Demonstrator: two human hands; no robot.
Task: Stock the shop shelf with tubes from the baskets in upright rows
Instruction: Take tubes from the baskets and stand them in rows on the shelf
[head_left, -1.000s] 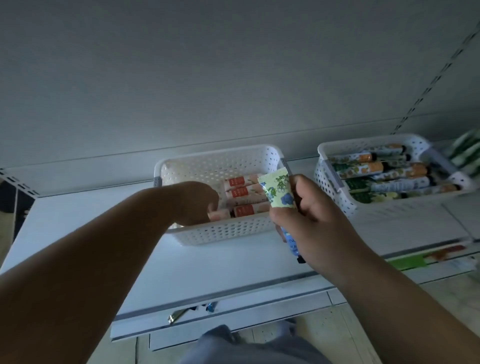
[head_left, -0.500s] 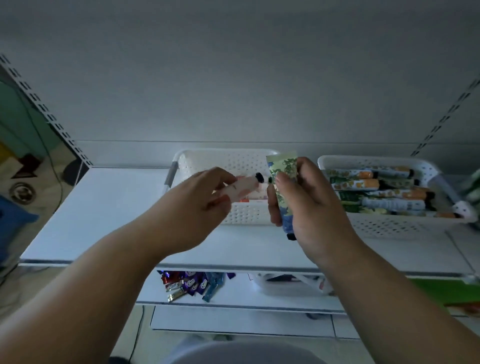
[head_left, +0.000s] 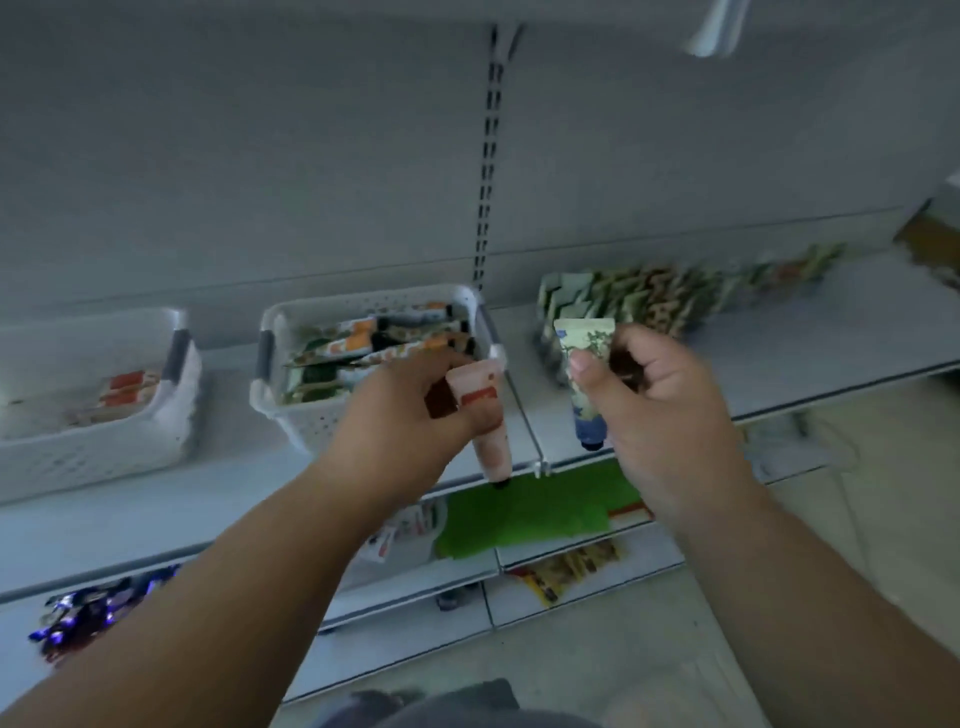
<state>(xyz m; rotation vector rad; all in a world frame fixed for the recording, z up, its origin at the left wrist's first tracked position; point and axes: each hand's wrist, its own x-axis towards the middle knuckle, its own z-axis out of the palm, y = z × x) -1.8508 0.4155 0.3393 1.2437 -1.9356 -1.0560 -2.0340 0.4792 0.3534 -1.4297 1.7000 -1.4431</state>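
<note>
My left hand (head_left: 410, 415) grips a pink tube (head_left: 483, 421) with a red label, cap pointing down, in front of the middle basket. My right hand (head_left: 654, 410) holds a green and blue flowered tube (head_left: 584, 379), also cap down, over the shelf's front edge. A white basket (head_left: 322, 415) at centre holds several green and orange tubes lying flat. Another white basket (head_left: 93, 441) at left holds a few pink tubes. Behind my right hand, a row of upright tubes (head_left: 649, 301) stands on the white shelf (head_left: 779, 364).
A slotted upright (head_left: 488, 156) runs up the back panel. Lower shelves carry a green sheet (head_left: 530, 509), purple wrapped items (head_left: 93, 613), a small white container (head_left: 410, 525) and yellow packets (head_left: 566, 571). A brown box (head_left: 930, 234) sits at far right. The view is blurred.
The view has swung right, so both baskets now lie further left. My left hand lifted the pink tube out and turned it cap down. Both hands moved right, toward the upright row.
</note>
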